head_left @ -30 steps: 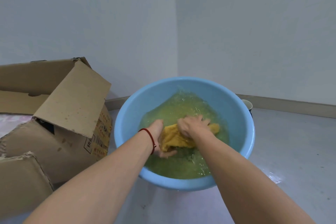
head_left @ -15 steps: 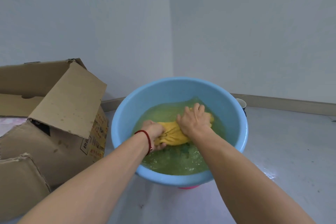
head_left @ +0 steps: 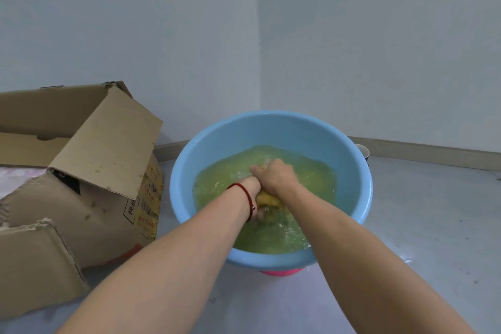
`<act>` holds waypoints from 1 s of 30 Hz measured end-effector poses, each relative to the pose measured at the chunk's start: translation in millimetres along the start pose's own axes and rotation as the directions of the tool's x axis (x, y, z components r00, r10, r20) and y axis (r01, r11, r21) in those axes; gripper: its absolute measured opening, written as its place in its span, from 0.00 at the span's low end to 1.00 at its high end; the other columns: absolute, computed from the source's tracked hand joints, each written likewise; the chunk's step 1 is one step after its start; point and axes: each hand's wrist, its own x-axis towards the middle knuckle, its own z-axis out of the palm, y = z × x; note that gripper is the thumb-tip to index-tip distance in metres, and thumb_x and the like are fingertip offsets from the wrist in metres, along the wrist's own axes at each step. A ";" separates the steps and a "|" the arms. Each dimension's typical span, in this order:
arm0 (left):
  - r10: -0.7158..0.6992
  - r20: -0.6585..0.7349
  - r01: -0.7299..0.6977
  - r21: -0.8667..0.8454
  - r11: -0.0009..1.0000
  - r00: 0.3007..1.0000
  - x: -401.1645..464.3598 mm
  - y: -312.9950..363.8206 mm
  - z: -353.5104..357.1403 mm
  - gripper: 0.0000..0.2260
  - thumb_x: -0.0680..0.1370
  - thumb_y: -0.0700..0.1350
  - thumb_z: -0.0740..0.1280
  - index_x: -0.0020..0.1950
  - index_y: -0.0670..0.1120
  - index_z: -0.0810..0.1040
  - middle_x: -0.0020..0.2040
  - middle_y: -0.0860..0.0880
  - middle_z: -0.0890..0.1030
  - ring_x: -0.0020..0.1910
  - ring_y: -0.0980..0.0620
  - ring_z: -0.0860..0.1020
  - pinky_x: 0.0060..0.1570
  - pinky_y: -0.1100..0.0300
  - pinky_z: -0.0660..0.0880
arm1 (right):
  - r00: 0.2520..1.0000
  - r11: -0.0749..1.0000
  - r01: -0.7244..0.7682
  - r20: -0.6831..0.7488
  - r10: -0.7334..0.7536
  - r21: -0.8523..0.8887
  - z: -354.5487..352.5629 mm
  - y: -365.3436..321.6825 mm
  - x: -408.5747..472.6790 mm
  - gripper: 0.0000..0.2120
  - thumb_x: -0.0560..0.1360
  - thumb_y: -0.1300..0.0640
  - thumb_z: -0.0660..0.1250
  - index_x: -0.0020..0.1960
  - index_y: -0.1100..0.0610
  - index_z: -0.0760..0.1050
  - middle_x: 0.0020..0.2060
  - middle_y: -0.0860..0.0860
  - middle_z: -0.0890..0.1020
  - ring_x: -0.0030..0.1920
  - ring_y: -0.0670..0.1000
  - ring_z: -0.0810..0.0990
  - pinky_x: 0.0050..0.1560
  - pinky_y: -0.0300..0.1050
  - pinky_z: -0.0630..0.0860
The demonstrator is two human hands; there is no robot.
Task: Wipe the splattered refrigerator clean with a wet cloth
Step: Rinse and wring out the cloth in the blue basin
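A light blue basin (head_left: pixel 217 144) stands on the floor, holding yellowish-green water. A yellow cloth (head_left: pixel 267 202) lies in the water, mostly hidden under both hands. My left hand (head_left: pixel 250 187), with a red string on its wrist, grips the cloth from the left. My right hand (head_left: pixel 276 177) crosses over it and grips the cloth from above, its fingers partly under the rippling water. The refrigerator is out of view.
An open, stained cardboard box (head_left: pixel 81 171) sits on the floor just left of the basin. A cup (head_left: pixel 363 150) peeks out behind the basin's right rim. Something pink (head_left: pixel 280 272) shows beneath the basin. Wet patches mark the grey floor at right. Two walls meet behind.
Both hands have pushed the cloth deeper into the water and closer together; less of the cloth shows. The water is churning around the hands.
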 end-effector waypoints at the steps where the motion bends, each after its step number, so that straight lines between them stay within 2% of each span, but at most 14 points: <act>1: -0.034 0.029 0.033 0.040 0.999 0.999 1.4 -1.0 -2.0 0.20 0.86 0.55 0.58 0.37 0.48 0.68 0.27 0.50 0.70 0.25 0.55 0.68 0.22 0.69 0.63 | 0.998 0.990 0.043 -0.030 -0.048 -0.135 -4.9 6.6 2.2 0.23 0.81 0.40 0.63 0.60 0.58 0.79 0.58 0.58 0.83 0.57 0.62 0.81 0.55 0.51 0.77; 2: -0.054 0.026 0.052 0.086 0.995 0.998 -0.1 -0.9 -5.3 0.19 0.84 0.57 0.61 0.38 0.48 0.72 0.27 0.50 0.71 0.27 0.55 0.70 0.25 0.70 0.66 | 0.994 0.960 0.072 -0.061 -0.091 -0.272 -9.2 10.4 4.6 0.21 0.82 0.41 0.61 0.61 0.57 0.80 0.59 0.58 0.82 0.58 0.62 0.81 0.55 0.52 0.76; 4: -0.090 -0.031 0.093 0.135 0.986 0.996 5.1 -5.3 -16.3 0.11 0.83 0.55 0.65 0.50 0.48 0.79 0.38 0.48 0.76 0.38 0.51 0.78 0.36 0.63 0.77 | 0.983 0.857 0.075 -0.106 -0.150 -0.510 -14.8 22.1 6.7 0.22 0.85 0.42 0.56 0.67 0.56 0.75 0.65 0.60 0.76 0.63 0.62 0.76 0.55 0.56 0.74; 6: -0.118 -0.102 0.128 0.095 0.987 0.988 8.5 -5.9 -27.5 0.12 0.82 0.51 0.60 0.56 0.44 0.78 0.47 0.44 0.78 0.40 0.45 0.78 0.31 0.59 0.77 | 0.990 0.825 -0.005 -0.118 -0.075 -0.565 -14.8 32.9 7.3 0.24 0.85 0.41 0.51 0.74 0.53 0.67 0.72 0.61 0.66 0.71 0.63 0.66 0.59 0.63 0.73; 9: -0.074 -0.156 0.091 0.103 0.991 0.985 7.5 -7.1 -24.9 0.16 0.83 0.48 0.54 0.52 0.41 0.79 0.51 0.41 0.82 0.47 0.41 0.81 0.42 0.49 0.82 | 0.984 0.886 -0.159 0.005 0.179 -0.435 -3.8 25.3 4.9 0.29 0.84 0.41 0.51 0.82 0.50 0.56 0.81 0.60 0.55 0.79 0.68 0.53 0.73 0.72 0.59; 11: 0.000 -0.151 0.009 0.058 0.998 0.988 4.0 -12.6 -15.7 0.17 0.83 0.46 0.54 0.41 0.42 0.77 0.42 0.42 0.80 0.40 0.44 0.80 0.38 0.55 0.80 | 0.971 0.952 -0.187 0.099 0.216 -0.244 5.7 13.5 7.6 0.29 0.83 0.44 0.55 0.80 0.57 0.63 0.78 0.63 0.64 0.76 0.68 0.63 0.76 0.66 0.63; 13: 0.049 -0.114 -0.056 -0.066 0.996 0.992 4.1 -11.5 -5.9 0.19 0.87 0.44 0.51 0.37 0.46 0.69 0.38 0.47 0.72 0.34 0.51 0.73 0.32 0.63 0.75 | 0.973 0.987 -0.154 0.181 0.145 0.038 10.5 4.4 4.4 0.23 0.83 0.47 0.58 0.67 0.64 0.75 0.65 0.63 0.79 0.63 0.64 0.80 0.66 0.61 0.78; 15: 0.080 -0.086 -0.082 -0.018 0.997 0.993 1.2 -6.3 -1.1 0.18 0.88 0.46 0.51 0.40 0.46 0.69 0.38 0.48 0.71 0.33 0.53 0.71 0.30 0.63 0.72 | 0.981 0.970 -0.133 0.164 0.100 0.202 10.7 1.8 -0.7 0.23 0.84 0.44 0.59 0.62 0.63 0.76 0.57 0.60 0.83 0.54 0.60 0.83 0.55 0.54 0.81; 17: 0.006 -0.056 -0.009 -0.048 0.999 0.998 5.2 -8.5 -6.0 0.17 0.86 0.52 0.57 0.46 0.42 0.76 0.34 0.46 0.74 0.25 0.51 0.73 0.25 0.63 0.69 | 0.997 0.995 -0.061 0.061 0.056 0.083 3.8 7.2 -7.1 0.26 0.83 0.40 0.60 0.64 0.61 0.77 0.57 0.59 0.82 0.50 0.59 0.79 0.51 0.48 0.76; 19: 0.051 -0.090 -0.049 0.026 0.998 0.995 13.4 -8.6 -10.2 0.15 0.83 0.54 0.62 0.46 0.45 0.78 0.32 0.46 0.74 0.21 0.51 0.70 0.22 0.67 0.66 | 0.999 0.993 -0.009 -0.041 0.004 -0.114 -5.6 16.1 -6.7 0.25 0.83 0.38 0.59 0.63 0.58 0.79 0.59 0.58 0.82 0.51 0.60 0.78 0.54 0.50 0.75; 23: 0.288 -0.130 -0.262 0.187 0.947 0.949 -0.3 23.6 -12.4 0.12 0.78 0.54 0.69 0.54 0.46 0.81 0.42 0.46 0.81 0.35 0.47 0.78 0.25 0.63 0.73 | 0.996 0.967 0.054 0.083 -0.034 -0.250 -36.4 16.3 -2.2 0.32 0.84 0.34 0.52 0.70 0.58 0.76 0.69 0.59 0.79 0.66 0.62 0.78 0.65 0.55 0.73; 25: 0.406 -0.071 -0.383 0.213 0.899 0.911 -14.4 45.6 -16.0 0.07 0.78 0.51 0.69 0.48 0.47 0.81 0.40 0.46 0.81 0.36 0.47 0.79 0.33 0.59 0.77 | 0.989 0.968 0.123 0.111 -0.101 -0.217 -59.5 11.2 -3.0 0.32 0.85 0.36 0.49 0.75 0.57 0.73 0.74 0.57 0.74 0.73 0.62 0.73 0.71 0.57 0.69; 28: 0.531 0.028 -0.523 0.222 0.823 0.847 -35.5 79.3 -23.7 0.07 0.79 0.46 0.69 0.42 0.47 0.79 0.34 0.47 0.79 0.30 0.49 0.77 0.30 0.62 0.75 | 0.956 0.956 0.289 0.054 -0.287 -0.045 -94.4 19.6 -5.2 0.19 0.87 0.51 0.53 0.73 0.52 0.73 0.74 0.52 0.74 0.73 0.55 0.72 0.73 0.52 0.68; 30: 0.579 0.060 -0.578 0.205 0.790 0.813 -50.5 100.3 -26.1 0.04 0.78 0.45 0.71 0.45 0.46 0.80 0.35 0.46 0.79 0.29 0.50 0.77 0.31 0.61 0.76 | 0.919 0.910 0.361 0.086 -0.384 0.205 -108.0 34.8 -14.6 0.24 0.83 0.62 0.58 0.76 0.45 0.71 0.76 0.47 0.70 0.75 0.50 0.69 0.72 0.51 0.69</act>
